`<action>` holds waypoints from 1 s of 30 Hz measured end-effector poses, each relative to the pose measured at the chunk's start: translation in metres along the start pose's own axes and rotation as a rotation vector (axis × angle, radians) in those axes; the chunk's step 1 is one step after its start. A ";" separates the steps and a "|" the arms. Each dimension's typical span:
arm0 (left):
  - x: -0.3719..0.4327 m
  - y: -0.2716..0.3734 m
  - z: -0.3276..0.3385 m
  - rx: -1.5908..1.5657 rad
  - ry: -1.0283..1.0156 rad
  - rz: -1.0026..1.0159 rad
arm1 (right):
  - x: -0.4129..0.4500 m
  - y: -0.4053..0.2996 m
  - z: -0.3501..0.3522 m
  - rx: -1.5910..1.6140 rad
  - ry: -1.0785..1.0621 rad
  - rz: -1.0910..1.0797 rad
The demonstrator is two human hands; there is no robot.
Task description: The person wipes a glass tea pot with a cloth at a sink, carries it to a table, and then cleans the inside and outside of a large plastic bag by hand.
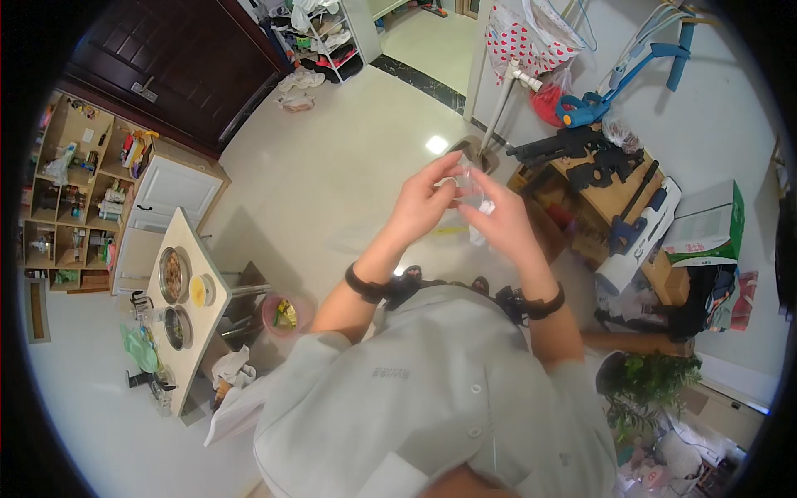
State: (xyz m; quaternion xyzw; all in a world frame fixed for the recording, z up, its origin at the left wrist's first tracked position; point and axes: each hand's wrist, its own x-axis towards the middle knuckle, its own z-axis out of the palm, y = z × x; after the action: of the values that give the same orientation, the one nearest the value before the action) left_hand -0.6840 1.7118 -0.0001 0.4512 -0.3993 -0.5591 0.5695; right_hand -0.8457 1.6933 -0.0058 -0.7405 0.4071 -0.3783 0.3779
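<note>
Both hands are raised in front of my body, fingertips almost meeting over a small piece of clear plastic (468, 180), perhaps a bag. My left hand (420, 202) pinches it from the left with bent fingers. On the other side, my right hand (505, 218) grips it between thumb and fingers. A crumpled white piece (482, 229), maybe tissue or plastic, shows beside and below the right thumb; its far part is hidden by that hand. Dark bands circle both wrists.
At left, a table (208, 261) bears metal bowls of food and a yellow-filled cup. A pink bin (283, 314) stands beside it. On the right are toy guns (598, 159) on a wooden surface, a green-and-white box (703, 230) and a potted plant (647, 383). A long-handled dustpan (489, 152) stands ahead.
</note>
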 end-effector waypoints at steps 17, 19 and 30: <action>0.029 -0.010 -0.003 -0.141 -0.055 -0.323 | 0.019 0.035 -0.029 0.849 -0.281 0.445; 0.032 -0.011 -0.001 -0.002 -0.050 -0.261 | 0.018 0.024 -0.025 0.670 -0.293 0.362; 0.047 -0.001 -0.003 -0.231 -0.175 -0.252 | 0.012 0.065 -0.042 0.692 -0.464 0.555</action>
State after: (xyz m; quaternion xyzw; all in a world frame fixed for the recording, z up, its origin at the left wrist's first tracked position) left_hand -0.6787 1.6654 -0.0046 0.3788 -0.3210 -0.7051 0.5062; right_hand -0.8983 1.6471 -0.0412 -0.5003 0.3447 -0.2018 0.7682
